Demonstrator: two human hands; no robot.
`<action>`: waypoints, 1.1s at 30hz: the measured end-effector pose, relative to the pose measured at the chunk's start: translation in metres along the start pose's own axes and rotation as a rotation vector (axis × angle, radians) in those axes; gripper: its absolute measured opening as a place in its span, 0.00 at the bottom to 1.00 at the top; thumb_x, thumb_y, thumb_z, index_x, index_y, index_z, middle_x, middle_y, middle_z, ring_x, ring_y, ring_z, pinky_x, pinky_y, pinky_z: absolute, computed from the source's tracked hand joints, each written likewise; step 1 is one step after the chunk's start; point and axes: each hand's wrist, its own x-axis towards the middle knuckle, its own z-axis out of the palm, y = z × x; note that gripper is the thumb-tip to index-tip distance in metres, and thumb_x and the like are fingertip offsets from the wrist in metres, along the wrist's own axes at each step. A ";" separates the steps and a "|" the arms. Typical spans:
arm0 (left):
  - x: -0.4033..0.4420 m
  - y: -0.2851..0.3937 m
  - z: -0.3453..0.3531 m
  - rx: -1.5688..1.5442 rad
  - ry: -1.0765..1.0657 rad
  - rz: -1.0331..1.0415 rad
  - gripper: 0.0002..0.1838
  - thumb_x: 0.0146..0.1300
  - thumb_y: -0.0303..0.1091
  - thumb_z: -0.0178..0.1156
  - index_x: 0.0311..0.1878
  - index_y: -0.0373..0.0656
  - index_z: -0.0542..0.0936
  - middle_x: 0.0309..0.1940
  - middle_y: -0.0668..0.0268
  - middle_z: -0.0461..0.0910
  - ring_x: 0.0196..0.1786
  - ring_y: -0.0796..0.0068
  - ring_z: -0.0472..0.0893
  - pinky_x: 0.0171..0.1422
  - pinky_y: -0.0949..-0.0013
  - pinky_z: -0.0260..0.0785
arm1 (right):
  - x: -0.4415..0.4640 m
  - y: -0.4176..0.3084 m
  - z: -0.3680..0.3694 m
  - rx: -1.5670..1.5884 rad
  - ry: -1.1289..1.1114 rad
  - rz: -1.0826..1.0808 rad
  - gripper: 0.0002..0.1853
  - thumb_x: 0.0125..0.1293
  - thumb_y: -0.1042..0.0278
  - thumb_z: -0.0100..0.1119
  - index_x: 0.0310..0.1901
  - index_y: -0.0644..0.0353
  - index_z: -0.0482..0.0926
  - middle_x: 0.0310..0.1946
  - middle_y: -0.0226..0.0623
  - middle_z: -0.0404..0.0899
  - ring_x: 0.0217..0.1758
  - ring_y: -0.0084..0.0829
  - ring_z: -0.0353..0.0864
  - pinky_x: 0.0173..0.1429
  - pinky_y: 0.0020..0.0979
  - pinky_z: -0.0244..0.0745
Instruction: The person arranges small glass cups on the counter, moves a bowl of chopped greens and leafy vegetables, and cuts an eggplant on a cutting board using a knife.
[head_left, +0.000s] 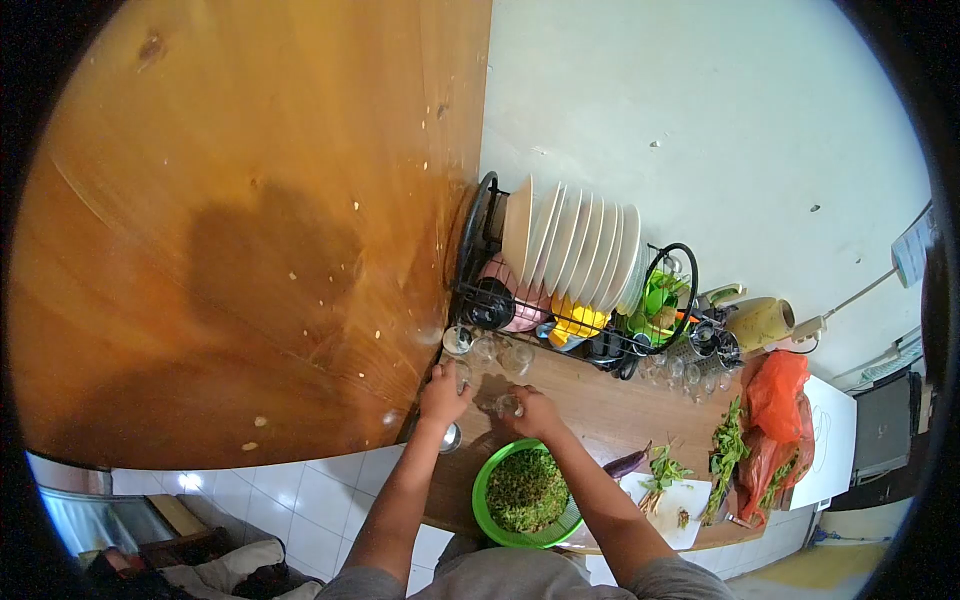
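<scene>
At the left end of the wooden counter, my left hand has its fingers closed around a clear glass. My right hand grips another small clear glass a little to the right. Just beyond both hands stand more glasses and a white-topped container. A shiny metal lid or bowl, partly hidden, sits beside my left wrist. Between my forearms is a green basket filled with leafy greens.
A black dish rack with upright white plates stands against the wall. A wooden panel rises on the left. Several glasses, an eggplant, a white cutting board with greens, and a red plastic bag lie rightward.
</scene>
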 end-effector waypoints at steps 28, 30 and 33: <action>-0.012 0.015 -0.009 0.154 -0.046 -0.204 0.37 0.56 0.55 0.68 0.57 0.35 0.69 0.47 0.41 0.79 0.46 0.42 0.83 0.49 0.48 0.77 | 0.029 -0.001 0.028 0.053 0.185 0.220 0.35 0.60 0.54 0.68 0.66 0.65 0.71 0.44 0.61 0.82 0.46 0.57 0.84 0.50 0.48 0.79; -0.009 0.007 -0.002 0.168 -0.046 -0.168 0.35 0.57 0.54 0.67 0.58 0.37 0.69 0.44 0.44 0.80 0.44 0.45 0.84 0.47 0.49 0.77 | 0.033 -0.002 0.025 0.067 0.181 0.217 0.35 0.61 0.53 0.68 0.65 0.65 0.71 0.44 0.62 0.82 0.47 0.58 0.84 0.51 0.48 0.79; -0.006 0.006 0.002 0.162 -0.063 -0.211 0.36 0.58 0.55 0.67 0.58 0.37 0.69 0.43 0.44 0.82 0.43 0.45 0.84 0.47 0.49 0.77 | 0.037 -0.003 0.026 0.078 0.198 0.195 0.35 0.62 0.53 0.68 0.65 0.67 0.71 0.46 0.63 0.82 0.48 0.60 0.83 0.52 0.48 0.79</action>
